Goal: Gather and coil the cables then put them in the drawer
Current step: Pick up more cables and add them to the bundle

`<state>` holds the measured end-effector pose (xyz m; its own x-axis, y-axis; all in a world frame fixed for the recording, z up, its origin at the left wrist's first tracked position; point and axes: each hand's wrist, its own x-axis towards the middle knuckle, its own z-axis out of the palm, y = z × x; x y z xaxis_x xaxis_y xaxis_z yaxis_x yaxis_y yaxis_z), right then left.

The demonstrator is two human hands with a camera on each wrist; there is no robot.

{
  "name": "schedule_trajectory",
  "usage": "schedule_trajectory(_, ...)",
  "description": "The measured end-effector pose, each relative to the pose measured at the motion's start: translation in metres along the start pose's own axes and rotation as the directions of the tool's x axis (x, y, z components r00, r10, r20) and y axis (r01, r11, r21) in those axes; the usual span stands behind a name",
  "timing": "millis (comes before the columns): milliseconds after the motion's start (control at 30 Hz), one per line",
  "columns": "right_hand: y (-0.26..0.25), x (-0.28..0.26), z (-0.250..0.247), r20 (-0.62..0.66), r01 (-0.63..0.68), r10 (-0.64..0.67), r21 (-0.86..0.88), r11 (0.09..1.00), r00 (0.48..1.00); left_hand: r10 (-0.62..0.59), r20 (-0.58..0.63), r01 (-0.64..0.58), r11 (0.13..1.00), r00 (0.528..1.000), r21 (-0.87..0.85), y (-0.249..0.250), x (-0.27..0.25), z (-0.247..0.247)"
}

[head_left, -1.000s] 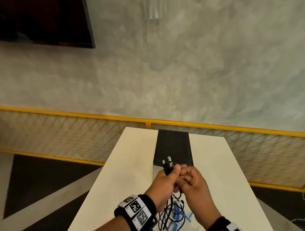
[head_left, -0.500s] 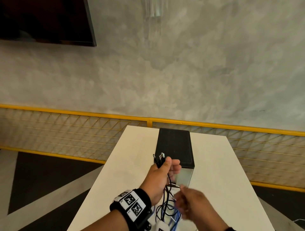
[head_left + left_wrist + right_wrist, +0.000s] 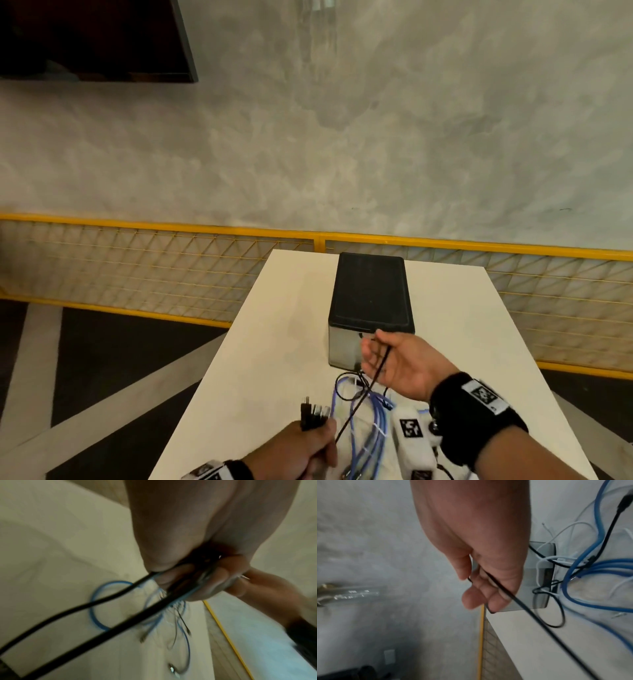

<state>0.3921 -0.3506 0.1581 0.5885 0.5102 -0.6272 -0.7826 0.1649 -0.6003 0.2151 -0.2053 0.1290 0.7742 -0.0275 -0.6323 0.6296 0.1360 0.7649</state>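
My left hand point(image 3: 308, 448) is low at the table's near edge and grips a bundle of cable ends, their plugs point(image 3: 313, 411) sticking up above the fist. From that fist a thin black cable point(image 3: 356, 407) runs taut up to my right hand point(image 3: 394, 363), which pinches it between thumb and fingers just in front of the drawer box point(image 3: 371, 291). In the right wrist view the black cable point(image 3: 530, 609) crosses the fingers point(image 3: 477, 599). Blue cable loops point(image 3: 373, 428) and thin white cables point(image 3: 556, 534) lie tangled on the table between the hands.
The white table point(image 3: 274, 342) is narrow, with floor dropping away on both sides. The drawer box has a black top and a grey front point(image 3: 342, 349). A yellow mesh fence point(image 3: 171, 274) and a grey wall stand behind the table's far end.
My right hand left the left hand, dropped to the cables, then rose to the right toward the box front, pulling the black cable taut. My left hand came nearer and lower.
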Motion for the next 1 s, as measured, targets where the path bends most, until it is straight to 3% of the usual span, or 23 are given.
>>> schedule_trajectory(100,0.013,0.007,-0.002,-0.043,0.010,-0.010,-0.006,1.000,0.999,-0.035,-0.005,0.034,0.993,0.999,-0.109,-0.001,-0.002,-0.014)
schedule_trajectory(200,0.029,0.009,-0.006,-0.066,0.046,-0.045,0.016,0.999,0.997,0.108,-0.146,-0.122,0.988,0.983,-0.091,0.012,0.002,-0.003)
schedule_trajectory(300,0.041,0.006,-0.003,-0.089,0.062,-0.061,0.006,0.998,0.994,0.303,-0.327,-0.329,0.944,0.895,-0.025,0.031,0.017,0.015)
schedule_trajectory(367,0.048,0.002,0.001,-0.110,0.071,-0.075,-0.039,0.997,0.991,0.375,-0.364,-0.390,0.920,0.853,0.034,0.045,0.026,0.026)
schedule_trajectory(433,0.052,-0.004,0.001,-0.124,0.064,-0.071,-0.059,0.996,0.990,0.406,-0.381,-0.423,0.905,0.831,0.042,0.056,0.032,0.037)
schedule_trajectory(600,0.054,-0.009,-0.015,-0.117,0.007,-0.001,0.052,0.999,0.993,0.385,-0.466,-0.504,0.848,0.797,-0.162,0.081,0.028,0.037)
schedule_trajectory(733,0.054,-0.012,-0.023,-0.043,0.049,-0.045,0.093,0.994,0.998,0.314,-0.416,-0.328,0.944,0.854,0.039,0.075,0.035,0.025)
schedule_trajectory(833,0.053,-0.013,-0.017,-0.036,0.084,-0.084,0.004,0.996,0.996,0.266,-0.279,-0.248,0.964,0.923,0.097,0.057,0.032,0.037)
schedule_trajectory(933,0.055,-0.010,-0.019,-0.078,0.085,-0.093,-0.092,0.992,0.993,0.224,-0.156,-0.213,0.973,0.962,0.087,0.047,0.028,0.045)
schedule_trajectory(1000,0.054,-0.010,-0.023,-0.092,0.106,-0.111,-0.063,0.992,0.989,0.198,-0.017,-0.192,0.965,0.980,0.178,0.042,0.024,0.051)
